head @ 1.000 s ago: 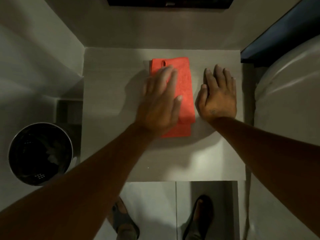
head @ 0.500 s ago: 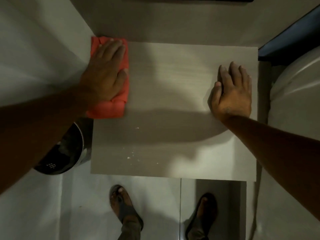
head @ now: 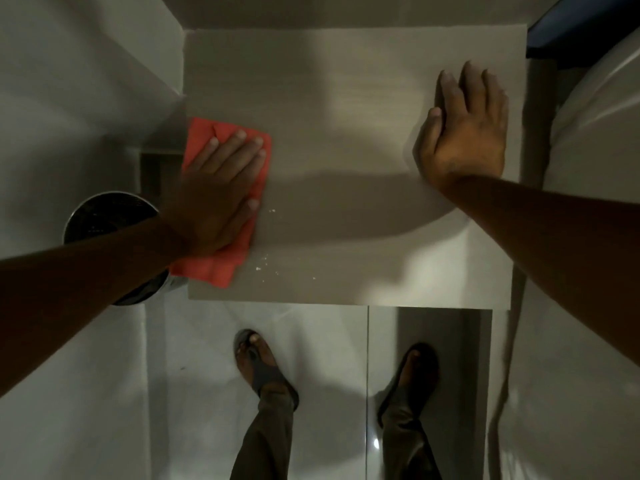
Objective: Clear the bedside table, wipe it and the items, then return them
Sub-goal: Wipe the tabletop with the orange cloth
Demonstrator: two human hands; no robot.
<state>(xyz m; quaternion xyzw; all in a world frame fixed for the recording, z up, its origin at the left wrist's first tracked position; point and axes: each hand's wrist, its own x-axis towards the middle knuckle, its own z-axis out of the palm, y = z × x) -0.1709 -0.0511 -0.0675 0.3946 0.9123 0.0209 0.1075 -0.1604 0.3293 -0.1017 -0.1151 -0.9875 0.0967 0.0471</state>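
The pale grey bedside table (head: 346,116) fills the middle of the head view and carries no items. A folded orange cloth (head: 211,268) lies along its left edge, partly overhanging it. My left hand (head: 218,192) presses flat on the cloth, fingers spread and pointing up-right. My right hand (head: 464,133) rests flat, palm down, on the table's right side, holding nothing. Small white crumbs (head: 266,265) are scattered on the table just right of the cloth, near the front edge.
A round dark metal bin (head: 104,216) stands on the floor left of the table, partly under my left arm. A white bed (head: 595,202) flanks the right side. My two sandalled feet (head: 263,368) stand on the tiled floor before the table.
My left hand slid the cloth from the table's middle to the back-left corner, then down the left edge toward the front. The right hand stayed flat on the right side.
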